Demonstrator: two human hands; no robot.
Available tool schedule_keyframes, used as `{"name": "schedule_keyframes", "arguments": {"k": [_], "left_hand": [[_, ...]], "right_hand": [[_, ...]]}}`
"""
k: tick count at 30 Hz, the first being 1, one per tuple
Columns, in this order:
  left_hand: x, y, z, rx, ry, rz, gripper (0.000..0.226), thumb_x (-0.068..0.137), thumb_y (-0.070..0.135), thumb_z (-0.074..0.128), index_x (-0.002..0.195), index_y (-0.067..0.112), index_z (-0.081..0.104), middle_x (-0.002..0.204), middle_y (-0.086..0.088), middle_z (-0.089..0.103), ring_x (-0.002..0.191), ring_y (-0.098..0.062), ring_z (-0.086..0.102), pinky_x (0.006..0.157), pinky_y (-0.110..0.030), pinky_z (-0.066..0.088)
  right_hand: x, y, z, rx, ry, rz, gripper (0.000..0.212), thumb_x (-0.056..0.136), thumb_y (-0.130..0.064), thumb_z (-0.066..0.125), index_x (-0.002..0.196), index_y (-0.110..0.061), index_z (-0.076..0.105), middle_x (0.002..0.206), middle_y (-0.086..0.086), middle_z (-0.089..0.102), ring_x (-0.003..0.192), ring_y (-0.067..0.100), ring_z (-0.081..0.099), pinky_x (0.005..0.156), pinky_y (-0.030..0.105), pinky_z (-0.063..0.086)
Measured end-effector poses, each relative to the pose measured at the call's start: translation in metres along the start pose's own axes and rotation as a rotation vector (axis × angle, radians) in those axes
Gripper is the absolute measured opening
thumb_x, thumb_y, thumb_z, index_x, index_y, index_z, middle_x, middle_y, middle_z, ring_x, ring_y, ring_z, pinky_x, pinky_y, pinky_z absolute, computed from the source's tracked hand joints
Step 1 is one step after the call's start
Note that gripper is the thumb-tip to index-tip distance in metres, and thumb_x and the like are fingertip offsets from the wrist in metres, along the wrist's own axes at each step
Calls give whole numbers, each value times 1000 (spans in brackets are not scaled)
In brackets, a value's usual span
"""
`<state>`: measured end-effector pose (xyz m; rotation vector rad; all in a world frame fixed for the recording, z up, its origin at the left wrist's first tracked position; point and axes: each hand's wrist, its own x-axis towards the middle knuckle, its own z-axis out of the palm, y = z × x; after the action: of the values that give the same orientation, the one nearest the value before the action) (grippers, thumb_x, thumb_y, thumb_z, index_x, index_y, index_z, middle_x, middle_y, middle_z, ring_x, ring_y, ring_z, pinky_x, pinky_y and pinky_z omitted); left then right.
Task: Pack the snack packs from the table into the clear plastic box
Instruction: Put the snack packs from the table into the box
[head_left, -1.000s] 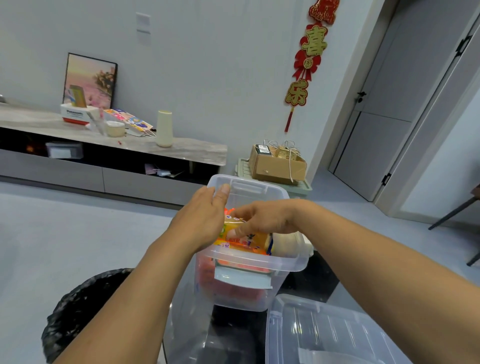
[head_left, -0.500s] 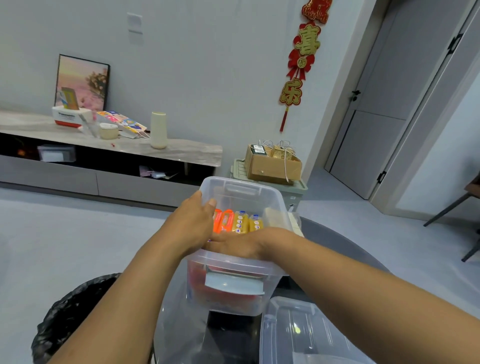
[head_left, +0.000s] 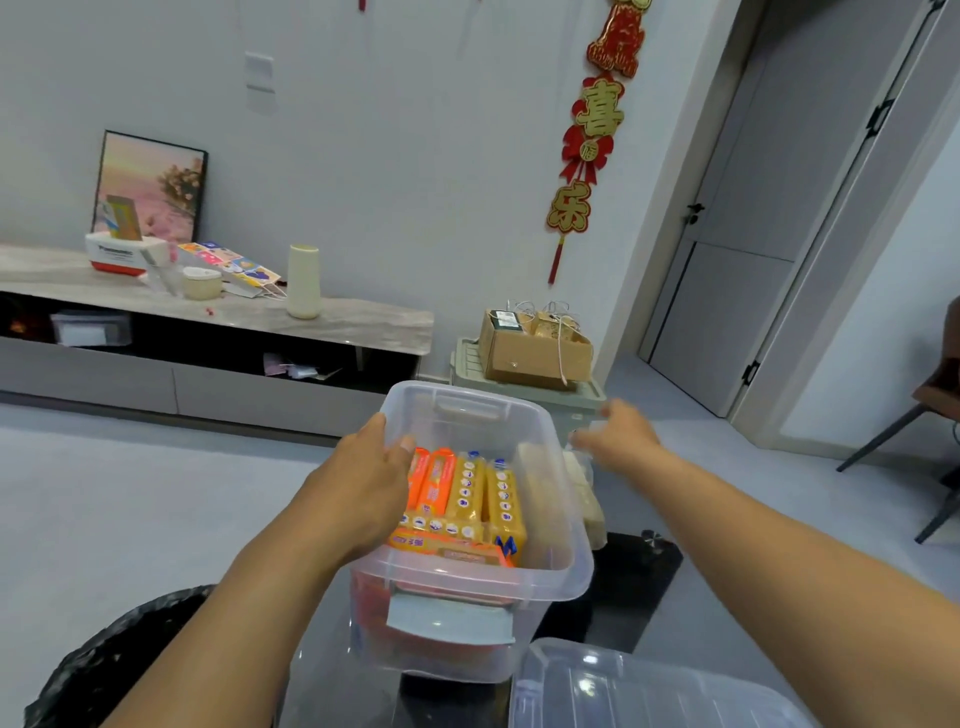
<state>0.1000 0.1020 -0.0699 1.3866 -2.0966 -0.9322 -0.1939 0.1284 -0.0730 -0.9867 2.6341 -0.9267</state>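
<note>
Mostly packed: orange and yellow snack packs (head_left: 462, 499) inside clear plastic box (head_left: 467, 582) at centre frame, pale packs (head_left: 589, 499) outside right, both grips spread, empty.

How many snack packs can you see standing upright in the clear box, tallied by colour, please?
Orange packs: 2
Yellow packs: 2
Total standing upright in the clear box: 4
More packs lie flat beneath them, too hidden to count.
</note>
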Motion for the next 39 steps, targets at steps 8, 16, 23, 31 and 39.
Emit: {"name": "schedule_keyframes", "arguments": {"k": [8, 16, 23, 31, 39], "left_hand": [[10, -4, 6, 216, 26, 6, 61, 101, 43, 32, 155, 23, 13, 153, -7, 33, 128, -34, 47, 95, -42, 41], [18, -14, 3, 116, 6, 20, 56, 104, 34, 32, 156, 21, 17, 158, -7, 32, 137, -31, 40, 105, -40, 35], [22, -16, 0, -88, 61, 75, 40, 105, 29, 29, 137, 17, 49, 131, -3, 57, 125, -30, 50, 94, -36, 38], [13, -13, 2, -110, 289, 136, 52, 103, 48, 21, 71, 19, 49, 75, -2, 59, 75, -26, 55, 66, -38, 39], [29, -18, 3, -37, 271, 167, 50, 102, 48, 30, 81, 13, 61, 75, -4, 63, 73, -25, 58, 69, -40, 46]], "right_hand": [[152, 108, 138, 86, -211, 213, 61, 90, -46, 59, 135, -5, 57, 136, 22, 60, 101, 32, 57, 97, 49, 50], [8, -25, -30, 375, -184, 4, 84, 83, -21, 77, 150, -37, 28, 91, 17, 63, 51, 24, 57, 43, 27, 46], [-63, -103, -96, 51, -447, -503, 101, 79, -11, 84, 154, -46, 28, 124, 4, 61, 100, 20, 70, 80, 33, 61], [-62, -92, 14, -417, -624, -522, 110, 75, -15, 86, 158, -46, 21, 162, 1, 34, 141, 27, 40, 113, 43, 43], [-60, -82, 21, -334, -526, -573, 80, 92, -51, 69, 160, -32, 33, 166, -2, 30, 151, 24, 31, 121, 41, 27]]}}
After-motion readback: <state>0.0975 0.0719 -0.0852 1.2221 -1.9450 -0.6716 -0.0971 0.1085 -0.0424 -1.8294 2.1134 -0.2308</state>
